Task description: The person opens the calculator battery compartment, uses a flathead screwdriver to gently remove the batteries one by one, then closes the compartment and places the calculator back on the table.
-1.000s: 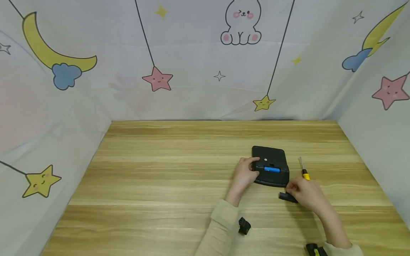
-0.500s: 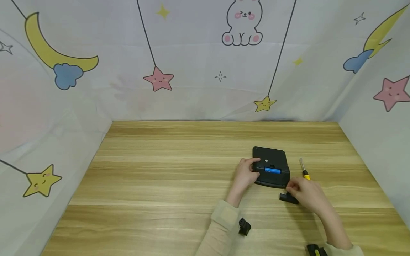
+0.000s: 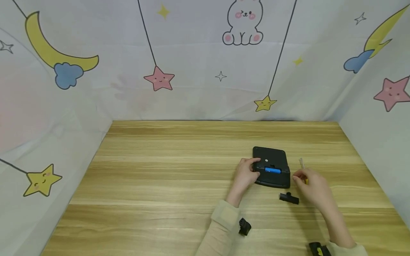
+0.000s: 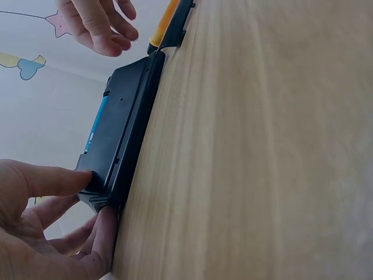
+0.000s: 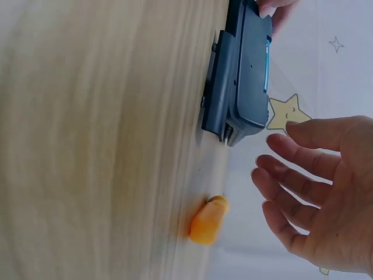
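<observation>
Beside the black device [image 3: 271, 167], the screwdriver [image 3: 303, 168] is mostly hidden behind the right hand [image 3: 312, 186] — only its thin shaft and a sliver of yellow handle show. The blue part [image 3: 272, 170] in the device's recess is too small to identify. In the left wrist view, the left hand [image 4: 41, 227] gripping the device's corner is cut off by the frame's edge.

The device [image 3: 271, 167] is held at its left edge by the left grip [image 3: 246, 174] on the counter [image 3: 160, 185]; the screwdriver [image 3: 302, 166] lies right of it, under the right grip [image 3: 312, 186], and the small cover piece [image 3: 289, 198] lies just before it.
</observation>
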